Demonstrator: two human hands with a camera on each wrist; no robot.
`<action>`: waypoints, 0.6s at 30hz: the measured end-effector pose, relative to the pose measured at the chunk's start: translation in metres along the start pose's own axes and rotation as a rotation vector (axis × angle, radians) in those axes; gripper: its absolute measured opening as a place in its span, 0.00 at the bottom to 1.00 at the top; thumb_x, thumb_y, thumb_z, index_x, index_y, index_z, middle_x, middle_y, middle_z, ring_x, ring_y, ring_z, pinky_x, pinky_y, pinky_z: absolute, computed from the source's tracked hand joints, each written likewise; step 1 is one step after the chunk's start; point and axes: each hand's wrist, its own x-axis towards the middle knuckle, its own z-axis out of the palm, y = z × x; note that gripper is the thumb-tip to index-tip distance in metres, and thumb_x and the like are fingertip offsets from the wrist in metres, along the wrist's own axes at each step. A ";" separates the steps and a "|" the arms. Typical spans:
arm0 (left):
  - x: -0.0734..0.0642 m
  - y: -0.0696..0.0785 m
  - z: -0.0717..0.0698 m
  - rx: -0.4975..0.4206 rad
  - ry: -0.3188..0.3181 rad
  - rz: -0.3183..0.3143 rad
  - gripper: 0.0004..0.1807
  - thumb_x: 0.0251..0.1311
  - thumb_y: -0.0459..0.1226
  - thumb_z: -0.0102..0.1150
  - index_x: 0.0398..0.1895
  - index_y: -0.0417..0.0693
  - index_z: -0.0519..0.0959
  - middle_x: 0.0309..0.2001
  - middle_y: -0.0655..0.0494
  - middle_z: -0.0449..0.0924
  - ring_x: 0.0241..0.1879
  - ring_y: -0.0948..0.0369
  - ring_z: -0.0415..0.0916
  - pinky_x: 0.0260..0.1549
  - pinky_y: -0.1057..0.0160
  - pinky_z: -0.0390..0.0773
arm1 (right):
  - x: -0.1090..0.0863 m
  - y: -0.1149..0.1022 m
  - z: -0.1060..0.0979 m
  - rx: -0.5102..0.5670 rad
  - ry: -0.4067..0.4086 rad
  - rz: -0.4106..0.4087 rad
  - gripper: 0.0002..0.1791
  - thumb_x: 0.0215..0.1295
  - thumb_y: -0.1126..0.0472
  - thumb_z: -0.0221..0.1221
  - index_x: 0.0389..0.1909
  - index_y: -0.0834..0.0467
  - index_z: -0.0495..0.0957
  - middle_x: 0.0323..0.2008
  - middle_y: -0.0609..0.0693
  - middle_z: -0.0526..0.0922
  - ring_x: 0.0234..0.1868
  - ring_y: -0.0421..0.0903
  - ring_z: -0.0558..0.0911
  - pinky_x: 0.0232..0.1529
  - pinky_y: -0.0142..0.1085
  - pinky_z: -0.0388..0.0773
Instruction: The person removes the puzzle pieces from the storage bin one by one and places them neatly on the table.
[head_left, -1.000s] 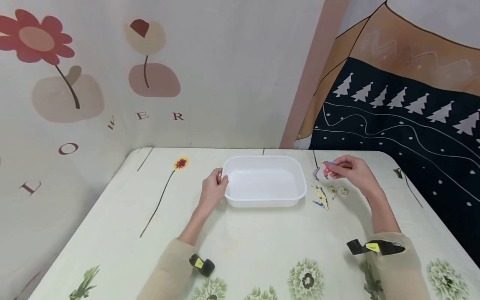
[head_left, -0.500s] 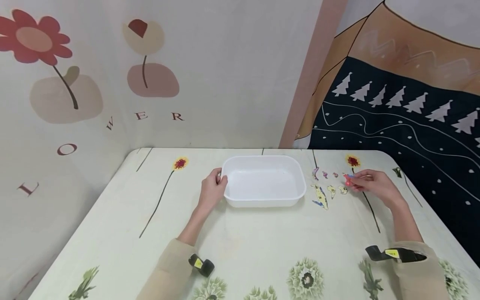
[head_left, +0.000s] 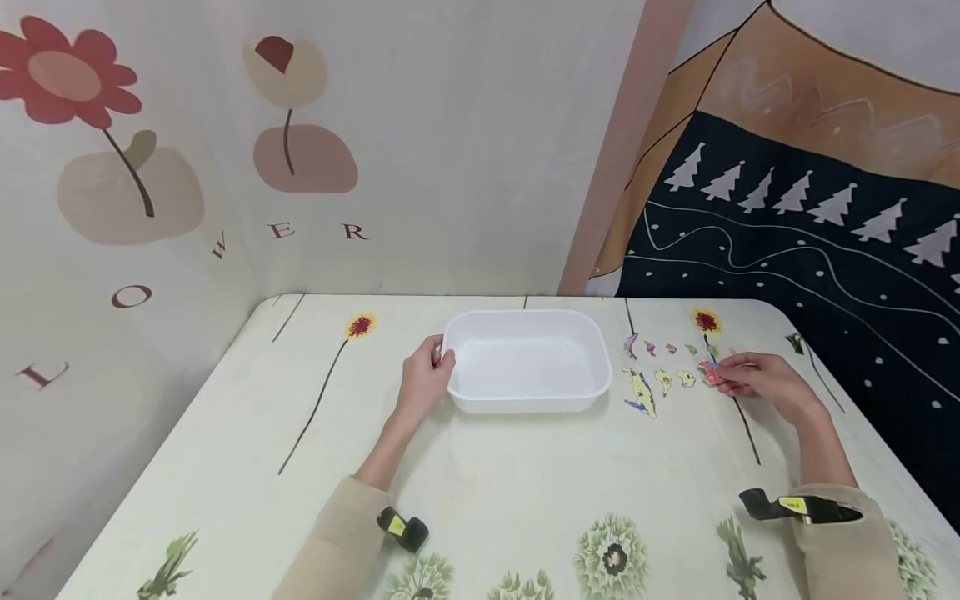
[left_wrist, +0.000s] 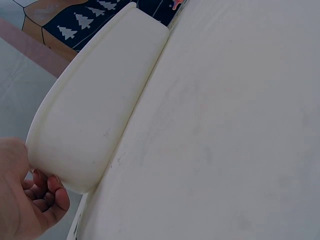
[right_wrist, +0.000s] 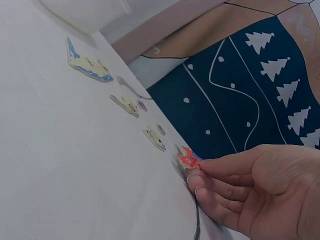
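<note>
My left hand (head_left: 427,379) grips the left end of a white plastic tub (head_left: 525,403), thumb over the rim and fingers curled at its outside. In the left wrist view that hand (left_wrist: 37,195) is at the tub's near corner. On the right, my right hand (head_left: 765,382) pinches a small flat red-and-blue cut-out piece (head_left: 708,372) between thumb and fingers, at or just above the tabletop. Left of it lie yellow cut-out pieces, the biggest a yellow-and-blue one (head_left: 642,395), then two smaller yellow pieces (head_left: 663,382). Behind them runs a row of small purplish pieces (head_left: 631,345).
The table (head_left: 525,475) has a pale flower-printed cover. A flower-print curtain (head_left: 450,167) hangs behind it, and a dark cloth with white trees (head_left: 810,242) hangs at the back right. Each sleeve carries a black wrist camera (head_left: 402,529).
My right hand has carried the red-and-blue piece right and toward me, from the back row to the right end of the yellow row. The left hand and tub stay in place.
</note>
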 end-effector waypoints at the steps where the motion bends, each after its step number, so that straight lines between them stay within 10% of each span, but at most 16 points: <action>1: 0.000 0.000 0.000 0.000 0.002 -0.003 0.22 0.71 0.35 0.52 0.65 0.33 0.73 0.26 0.55 0.63 0.24 0.60 0.61 0.22 0.68 0.61 | 0.000 0.001 0.000 -0.001 0.001 -0.002 0.29 0.75 0.59 0.57 0.60 0.81 0.64 0.35 0.47 0.83 0.33 0.34 0.84 0.37 0.30 0.82; 18: 0.001 0.001 0.001 0.001 0.003 -0.018 0.23 0.71 0.35 0.53 0.65 0.33 0.72 0.27 0.55 0.65 0.24 0.61 0.62 0.21 0.68 0.63 | -0.004 -0.002 0.006 -0.144 0.102 0.041 0.26 0.69 0.57 0.62 0.53 0.77 0.72 0.30 0.48 0.81 0.29 0.40 0.77 0.29 0.30 0.77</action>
